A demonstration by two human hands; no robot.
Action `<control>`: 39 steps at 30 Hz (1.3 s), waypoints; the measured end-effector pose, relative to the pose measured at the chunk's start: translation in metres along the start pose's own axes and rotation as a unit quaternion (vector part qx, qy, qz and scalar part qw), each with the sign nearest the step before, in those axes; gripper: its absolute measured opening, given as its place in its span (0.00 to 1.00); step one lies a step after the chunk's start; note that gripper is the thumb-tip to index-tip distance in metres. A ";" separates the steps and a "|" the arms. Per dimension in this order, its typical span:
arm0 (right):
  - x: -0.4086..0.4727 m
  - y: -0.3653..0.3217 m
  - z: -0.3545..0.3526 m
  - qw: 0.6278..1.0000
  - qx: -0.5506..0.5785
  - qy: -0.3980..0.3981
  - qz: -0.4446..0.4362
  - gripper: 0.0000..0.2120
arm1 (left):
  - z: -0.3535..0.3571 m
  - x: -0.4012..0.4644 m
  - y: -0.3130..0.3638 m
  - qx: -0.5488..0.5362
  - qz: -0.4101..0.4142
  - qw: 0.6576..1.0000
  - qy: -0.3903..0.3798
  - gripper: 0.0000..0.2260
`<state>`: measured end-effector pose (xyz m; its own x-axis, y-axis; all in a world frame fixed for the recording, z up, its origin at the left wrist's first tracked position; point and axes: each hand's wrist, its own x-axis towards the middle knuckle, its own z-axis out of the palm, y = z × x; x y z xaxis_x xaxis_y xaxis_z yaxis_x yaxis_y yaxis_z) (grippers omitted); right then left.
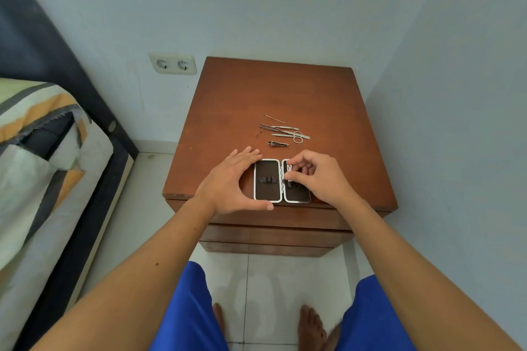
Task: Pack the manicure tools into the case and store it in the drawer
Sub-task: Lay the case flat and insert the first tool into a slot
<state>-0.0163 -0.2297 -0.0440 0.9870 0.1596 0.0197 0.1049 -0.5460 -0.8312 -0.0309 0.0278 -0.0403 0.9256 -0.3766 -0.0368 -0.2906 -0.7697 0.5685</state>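
A small case (267, 193) with a white rim and dark lining lies open flat near the front edge of the wooden nightstand (285, 88). My left hand (231, 182) cups its left half, thumb along the near edge. Over the right half, my right hand (316, 177) pinches a small metal nail clipper (289, 168) against the lining. Behind the case lie loose tools: another nail clipper (278, 144), small scissors (296, 135), tweezers (266, 126), a nail file (291, 136) and a thin probe (274, 118).
The nightstand's drawer fronts (273, 234) are shut below the top. A bed (42, 151) stands to the left, a wall close on the right. A double socket (172, 63) sits on the back wall. My bare feet (310, 328) rest on white tiles.
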 end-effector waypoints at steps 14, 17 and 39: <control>-0.012 -0.007 -0.018 0.963 -0.228 -0.108 -0.095 0.21 | 0.008 0.001 -0.009 -0.016 -0.007 1.000 0.016 0.53; 0.003 -0.014 -0.020 0.974 -0.196 -0.050 -0.101 0.12 | 0.009 0.003 -0.012 -0.020 0.025 0.999 0.039 0.51; 0.041 -0.021 -0.025 0.995 0.089 -0.022 0.038 0.12 | 0.010 0.008 -0.014 0.017 0.063 0.997 0.043 0.54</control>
<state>0.0250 -0.2323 -0.0117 0.9845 0.1617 -0.0680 0.0030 -0.4033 -0.9151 -0.0213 0.0307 -0.0568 0.8982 -0.4268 0.1053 -0.4128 -0.7365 0.5359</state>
